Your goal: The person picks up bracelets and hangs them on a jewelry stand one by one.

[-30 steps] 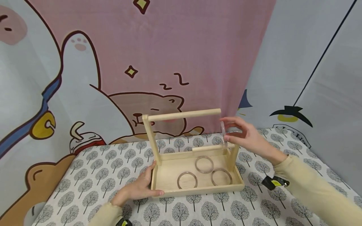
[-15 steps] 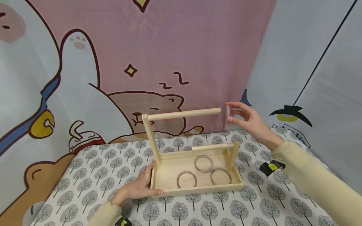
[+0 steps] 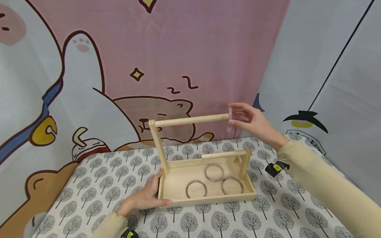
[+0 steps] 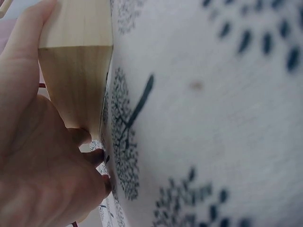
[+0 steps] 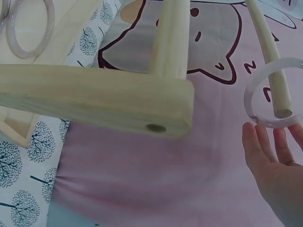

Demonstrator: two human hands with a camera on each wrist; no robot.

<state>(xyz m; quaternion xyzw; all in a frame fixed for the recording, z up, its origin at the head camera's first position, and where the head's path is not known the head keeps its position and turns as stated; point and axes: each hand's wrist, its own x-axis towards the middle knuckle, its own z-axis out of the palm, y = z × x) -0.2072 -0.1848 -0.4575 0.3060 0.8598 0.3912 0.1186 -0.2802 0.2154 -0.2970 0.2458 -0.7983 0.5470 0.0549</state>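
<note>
My right hand (image 3: pixel 256 124) pinches a pale translucent bangle (image 3: pixel 230 112) by its edge, thumb below and fingers above. In the right wrist view the upright bangle (image 5: pixel 248 97) encircles the free tip of the taller wooden bar (image 5: pixel 279 90). That bar belongs to a light wooden bangle stand (image 3: pixel 178 175) with a tray base and two posts. My left hand (image 3: pixel 146 196) grips the tray's left end, thumb at the front corner and fingers along the side. In the tray lie three similar bangles, a left one (image 3: pixel 196 189), a back one (image 3: pixel 214 172) and a right one (image 3: pixel 232 185).
A shorter bar (image 3: pixel 223 154) juts left from the right post (image 3: pixel 245 165), below my right hand. The stand rests on a tree-patterned tablecloth (image 3: pixel 119 173). A cartoon-printed curtain (image 3: pixel 208 59) hangs behind the table.
My right hand has lifted the bangle from beside the lower bar, then carried it left onto the upper bar's tip. My left hand and the stand have stayed put.
</note>
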